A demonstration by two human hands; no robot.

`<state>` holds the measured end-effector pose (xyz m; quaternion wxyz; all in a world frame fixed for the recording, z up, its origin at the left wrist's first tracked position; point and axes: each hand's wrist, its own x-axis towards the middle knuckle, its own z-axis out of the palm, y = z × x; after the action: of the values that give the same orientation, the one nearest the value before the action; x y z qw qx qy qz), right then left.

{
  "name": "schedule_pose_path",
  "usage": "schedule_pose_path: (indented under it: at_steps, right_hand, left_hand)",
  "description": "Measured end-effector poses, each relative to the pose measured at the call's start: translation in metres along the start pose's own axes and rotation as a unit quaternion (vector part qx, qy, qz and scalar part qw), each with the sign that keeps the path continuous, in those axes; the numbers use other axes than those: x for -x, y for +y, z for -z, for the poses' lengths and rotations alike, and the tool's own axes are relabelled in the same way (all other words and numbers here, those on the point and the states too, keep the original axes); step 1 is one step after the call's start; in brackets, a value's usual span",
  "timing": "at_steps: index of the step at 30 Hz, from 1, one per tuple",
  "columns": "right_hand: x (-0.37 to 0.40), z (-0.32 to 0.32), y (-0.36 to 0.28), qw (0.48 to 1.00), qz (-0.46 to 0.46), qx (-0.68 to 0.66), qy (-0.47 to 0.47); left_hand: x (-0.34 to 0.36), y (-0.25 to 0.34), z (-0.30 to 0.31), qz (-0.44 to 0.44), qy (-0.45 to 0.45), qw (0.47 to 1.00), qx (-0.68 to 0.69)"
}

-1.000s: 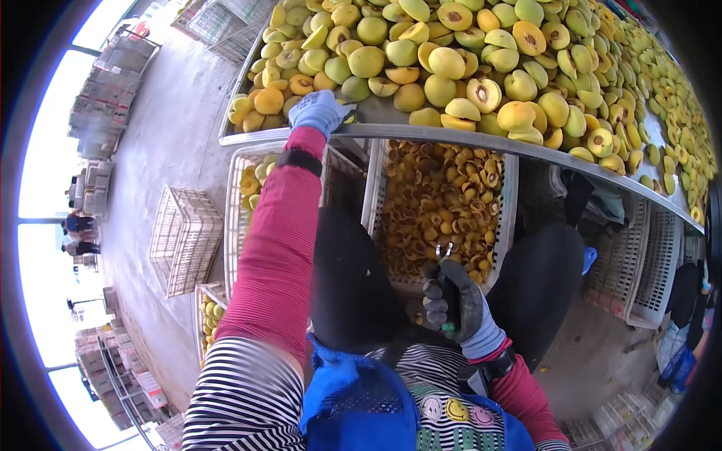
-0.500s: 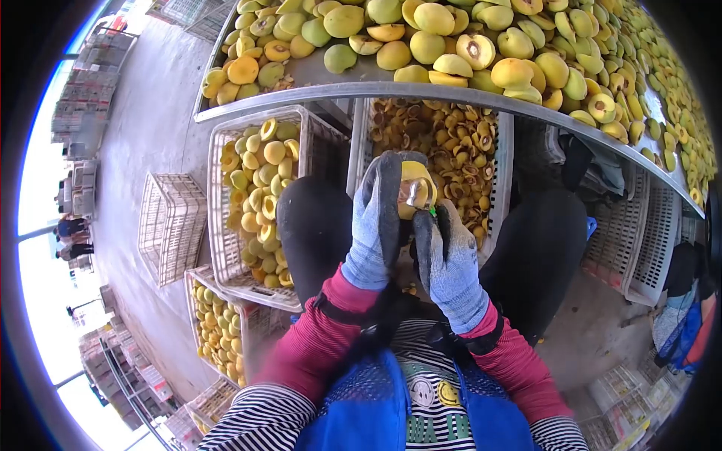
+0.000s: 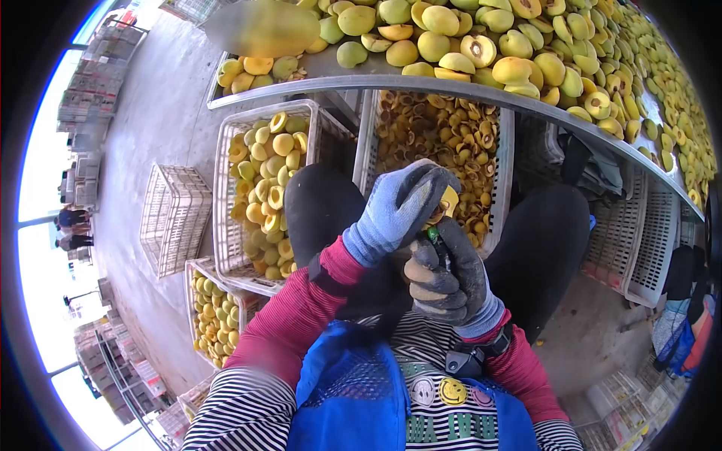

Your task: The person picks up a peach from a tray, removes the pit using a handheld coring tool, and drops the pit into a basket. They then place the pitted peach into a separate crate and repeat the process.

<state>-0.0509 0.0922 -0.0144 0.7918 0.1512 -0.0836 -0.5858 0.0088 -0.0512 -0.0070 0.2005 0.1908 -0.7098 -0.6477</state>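
In front of my knees, my left hand (image 3: 406,203), in a blue glove with a dark grey palm, is closed on a yellow peach half (image 3: 449,201), mostly covered by the fingers. Just below it, my right hand (image 3: 455,274), gloved the same way, has its fingers wrapped round a small pitting tool. Only a bit of the tool's green handle (image 3: 432,234) shows; its working end is hidden at the peach. Behind the hands stands a crate (image 3: 364,146) of brownish-yellow peach pieces between my knees.
A metal-edged table (image 3: 451,89) piled with halved peaches spans the top. A blurred yellow shape (image 3: 263,30) covers its left corner. Left are a crate of peach halves (image 3: 274,188), a smaller one below (image 3: 214,308) and a white crate (image 3: 174,218). Stacked crates (image 3: 632,233) stand right.
My left hand has turned over the peach, hiding more of it. My right hand has rolled so its curled fingers show. The tool's metal end has gone from sight; a blurred yellow shape has appeared upper left.
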Motion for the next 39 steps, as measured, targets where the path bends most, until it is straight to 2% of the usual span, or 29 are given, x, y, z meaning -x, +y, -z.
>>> schedule_pose_path:
  at_steps: [1, 3, 4, 5, 6, 7, 8, 9, 11, 12, 13, 15, 16, 17, 18, 19, 20, 21, 23, 24, 25, 26, 27, 29, 35, 39]
  right_hand:
    - [-0.001, 0.003, -0.001, 1.0, -0.001, 0.0, -0.002]
    - [-0.004, 0.009, -0.002, 0.992, -0.028, -0.08, -0.094]
    - [-0.003, 0.005, 0.0, 0.995, 0.021, -0.021, -0.09]
    - [-0.002, -0.001, -0.002, 0.993, 0.061, -0.052, -0.082]
    - [-0.002, -0.007, -0.01, 0.993, 0.077, -0.045, -0.082]
    - [-0.002, -0.003, -0.018, 0.993, 0.085, -0.037, -0.075]
    - [0.003, 0.006, -0.024, 0.994, 0.108, -0.003, -0.008]
    - [0.007, 0.017, -0.031, 0.997, 0.078, -0.022, -0.001]
    - [0.006, 0.038, -0.04, 0.998, 0.054, 0.014, -0.01]
    - [0.009, 0.048, -0.045, 0.993, 0.069, 0.059, 0.075]
    - [0.01, 0.059, -0.053, 0.992, 0.048, 0.08, 0.083]
    - [0.008, 0.069, -0.057, 0.988, 0.043, 0.052, 0.139]
    - [0.006, 0.074, -0.058, 0.983, 0.041, 0.072, 0.165]
    - [0.006, 0.079, -0.06, 0.976, 0.041, 0.093, 0.193]
    - [0.007, 0.091, -0.067, 0.98, -0.003, 0.088, 0.177]
    - [0.007, 0.112, -0.077, 0.983, -0.045, 0.082, 0.159]
    - [0.009, 0.132, -0.09, 0.978, -0.071, 0.121, 0.154]
    - [0.006, 0.137, -0.091, 0.975, -0.091, 0.128, 0.156]
    - [-0.003, 0.139, -0.092, 0.947, -0.119, 0.144, 0.26]
    - [-0.005, 0.15, -0.087, 0.851, 0.059, 0.301, 0.426]
    - [-0.013, 0.149, -0.079, 0.849, 0.045, 0.315, 0.422]
    - [-0.022, 0.145, -0.067, 0.806, 0.045, 0.427, 0.408]
    - [-0.031, 0.142, -0.057, 0.752, 0.047, 0.532, 0.386]
    - [-0.045, 0.138, -0.042, 0.708, 0.032, 0.582, 0.398]
    - [-0.065, 0.136, -0.02, 0.643, -0.004, 0.641, 0.419]
    - [-0.065, 0.133, -0.016, 0.624, -0.015, 0.664, 0.412]
  left_hand:
    - [-0.004, -0.008, -0.004, -0.029, -0.003, 0.999, 0.014]
    - [0.005, -0.013, -0.005, 0.097, -0.06, 0.989, 0.09]
    - [0.016, -0.04, -0.014, 0.115, 0.028, 0.989, 0.094]
    - [0.027, -0.072, -0.023, 0.128, 0.124, 0.98, 0.093]
    - [0.036, -0.078, -0.019, 0.105, 0.164, 0.981, 0.024]
    - [0.028, -0.021, -0.012, 0.194, 0.2, 0.924, 0.26]
    - [0.035, -0.026, -0.005, 0.131, 0.274, 0.911, 0.278]
    - [0.043, -0.032, 0.003, 0.061, 0.349, 0.89, 0.288]
    - [0.062, -0.01, 0.036, -0.025, 0.368, 0.902, 0.224]
    - [0.076, -0.014, 0.055, -0.082, 0.409, 0.908, -0.029]
    - [0.095, -0.04, 0.07, -0.083, 0.49, 0.859, -0.122]
    - [0.139, -0.043, 0.108, 0.012, 0.536, 0.839, -0.088]
    - [0.164, -0.046, 0.125, 0.128, 0.54, 0.813, -0.175]
    - [0.19, -0.057, 0.143, 0.291, 0.499, 0.766, -0.282]
    - [0.219, -0.09, 0.151, 0.379, 0.479, 0.722, -0.324]
    - [0.231, -0.098, 0.154, 0.463, 0.451, 0.673, -0.36]
    - [0.233, -0.111, 0.15, 0.4, 0.489, 0.687, -0.36]
    - [0.221, -0.098, 0.145, 0.336, 0.522, 0.696, -0.362]
    - [0.176, -0.069, 0.135, 0.204, 0.551, 0.76, -0.279]
    - [0.15, -0.052, 0.129, 0.136, 0.569, 0.768, -0.261]
    - [0.128, -0.037, 0.125, 0.069, 0.548, 0.794, -0.256]
    - [0.11, -0.021, 0.12, 0.048, 0.514, 0.83, -0.212]
    - [0.093, -0.015, 0.116, -0.011, 0.489, 0.848, -0.204]
    - [0.079, 0.004, 0.112, -0.015, 0.417, 0.886, -0.201]
    - [0.105, 0.005, 0.117, 0.065, 0.424, 0.89, -0.155]
    - [0.124, -0.003, 0.126, 0.053, 0.542, 0.824, -0.154]
